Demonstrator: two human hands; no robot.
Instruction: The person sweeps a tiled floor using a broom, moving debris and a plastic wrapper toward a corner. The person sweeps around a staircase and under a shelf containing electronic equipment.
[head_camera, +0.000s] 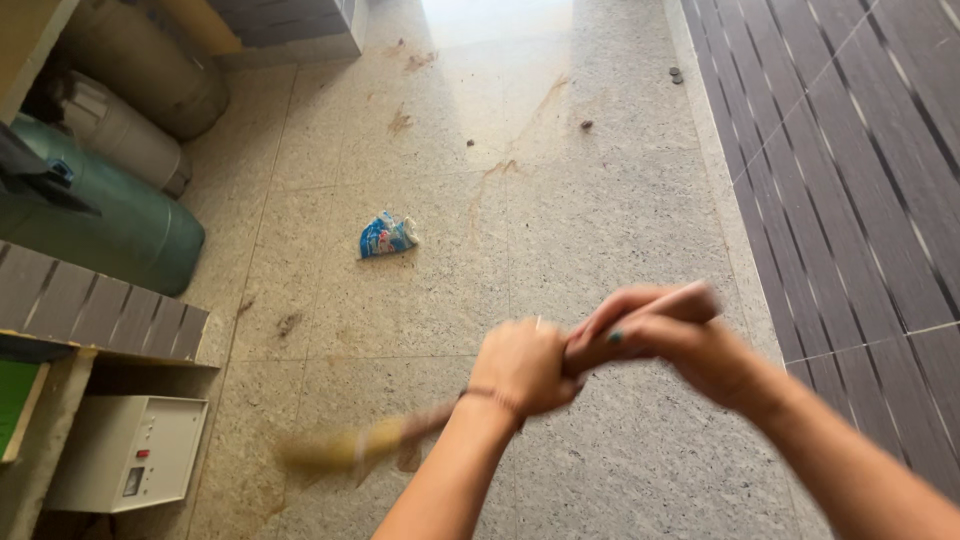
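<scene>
Both my hands grip a wooden broom handle (590, 350) that slants down to the left. My left hand (525, 365) is closed around the handle lower down, and my right hand (665, 330) is closed around its upper end. The yellowish broom head (335, 450) is blurred by motion just above the speckled stone floor (600, 200) at lower left. A crumpled blue and white wrapper (387, 236) lies on the floor, ahead of the broom head and apart from it.
Green and beige gas cylinders (110, 215) lie at the left. A white box with a small panel (130, 452) stands under a tiled counter (95, 310) at lower left. Dark grooved tiles (860, 170) run along the right. Brown dirt marks (400, 122) spot the floor.
</scene>
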